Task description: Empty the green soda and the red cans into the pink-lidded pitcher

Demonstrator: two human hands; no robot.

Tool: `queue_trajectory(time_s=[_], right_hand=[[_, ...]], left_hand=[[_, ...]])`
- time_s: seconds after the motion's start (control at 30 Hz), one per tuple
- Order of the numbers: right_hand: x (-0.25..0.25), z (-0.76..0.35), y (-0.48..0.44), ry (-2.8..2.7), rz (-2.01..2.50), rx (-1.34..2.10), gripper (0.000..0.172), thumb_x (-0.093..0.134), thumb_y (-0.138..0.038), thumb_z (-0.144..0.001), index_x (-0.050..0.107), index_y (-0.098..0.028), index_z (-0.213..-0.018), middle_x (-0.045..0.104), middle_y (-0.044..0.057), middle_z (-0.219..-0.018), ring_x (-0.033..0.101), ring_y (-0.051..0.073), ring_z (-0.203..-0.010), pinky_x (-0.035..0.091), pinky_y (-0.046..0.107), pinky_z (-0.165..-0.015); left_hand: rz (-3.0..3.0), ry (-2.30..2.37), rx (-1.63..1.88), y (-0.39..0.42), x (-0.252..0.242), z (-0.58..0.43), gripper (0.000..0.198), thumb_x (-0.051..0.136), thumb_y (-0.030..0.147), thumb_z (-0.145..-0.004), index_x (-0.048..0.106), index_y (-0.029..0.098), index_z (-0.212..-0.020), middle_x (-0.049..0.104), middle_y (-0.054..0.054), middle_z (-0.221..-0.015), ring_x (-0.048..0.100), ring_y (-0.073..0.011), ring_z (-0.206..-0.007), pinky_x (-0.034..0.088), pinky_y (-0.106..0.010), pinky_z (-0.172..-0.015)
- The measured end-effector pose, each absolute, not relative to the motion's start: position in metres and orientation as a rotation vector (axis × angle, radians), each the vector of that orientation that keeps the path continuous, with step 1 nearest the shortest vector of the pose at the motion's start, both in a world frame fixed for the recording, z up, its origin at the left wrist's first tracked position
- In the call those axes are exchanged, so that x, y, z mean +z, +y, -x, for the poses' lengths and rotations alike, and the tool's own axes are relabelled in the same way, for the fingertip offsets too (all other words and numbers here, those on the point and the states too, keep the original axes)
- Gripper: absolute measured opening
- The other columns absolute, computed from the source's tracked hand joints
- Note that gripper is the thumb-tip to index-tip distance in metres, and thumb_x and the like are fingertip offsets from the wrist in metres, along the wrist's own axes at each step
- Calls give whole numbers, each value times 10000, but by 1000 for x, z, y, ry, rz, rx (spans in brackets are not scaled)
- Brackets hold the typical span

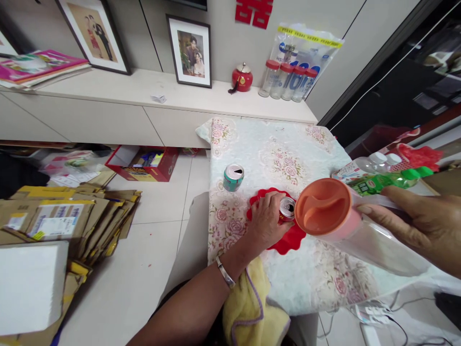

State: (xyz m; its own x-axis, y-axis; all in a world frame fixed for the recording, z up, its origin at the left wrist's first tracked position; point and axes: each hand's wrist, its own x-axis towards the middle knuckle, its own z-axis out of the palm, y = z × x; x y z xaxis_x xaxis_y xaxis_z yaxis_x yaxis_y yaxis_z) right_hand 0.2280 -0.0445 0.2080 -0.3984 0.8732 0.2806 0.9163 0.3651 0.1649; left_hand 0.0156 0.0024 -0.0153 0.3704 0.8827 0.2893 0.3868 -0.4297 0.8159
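Note:
My left hand (266, 218) is wrapped round an opened red can (287, 209) over a scalloped red tray (288, 244). To its right, my right hand (414, 216) grips the handle of a clear plastic pitcher (382, 245). The pitcher is tilted, and its orange lid (324, 206) is close beside the can's top. Whether liquid is flowing cannot be made out. A green can (234, 177) with an open top stands upright on the flowered tablecloth (252, 139), behind and left of the tray.
A yellow towel (252, 307) hangs at the table's near edge. Plastic bottles (392, 178) lie to the right. Behind is a shelf (118, 93) with framed photos, a red jar (242, 78) and lidded glass jars (286, 81). Flattened cardboard (75, 216) lies at left; cables are at lower right.

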Motion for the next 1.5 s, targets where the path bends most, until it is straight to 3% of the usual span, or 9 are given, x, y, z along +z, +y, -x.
queue_trajectory(time_s=[0.43,0.63,0.97,1.5], right_hand=[[205,-231,-48,-2350,1816,-270,642,463,-810,-1006,537,-283,-648,451,-26,-420,476,198,-304,324,341,-364],[208,-223,-49,-2229,1977,-181,688,354,-887,-962,513,-315,-614,446,-5,-423,482,228,-330,322,360,-393],[208,-228,-47,-2342,1814,-265,660,458,-818,-1010,533,-280,-635,457,-31,-427,467,181,-310,328,322,-384],[207,-228,-47,-2400,1740,-339,652,429,-788,-1043,536,-276,-655,444,-42,-418,463,176,-288,324,314,-352]], left_hand=[[-1979,1097,969,2,-14,-15,633,823,463,-942,479,286,-1442,650,-134,-1493,609,-356,-1421,522,-600,-1132],[-1972,1090,961,2,-12,-14,627,831,448,-936,487,302,-1440,647,-121,-1494,610,-349,-1419,519,-590,-1141],[-1975,1089,948,3,-11,-14,632,832,438,-932,484,287,-1438,643,-127,-1504,610,-352,-1418,520,-595,-1141],[-1979,1109,958,2,-13,-15,637,829,447,-929,488,293,-1446,644,-128,-1499,610,-354,-1419,518,-592,-1146]])
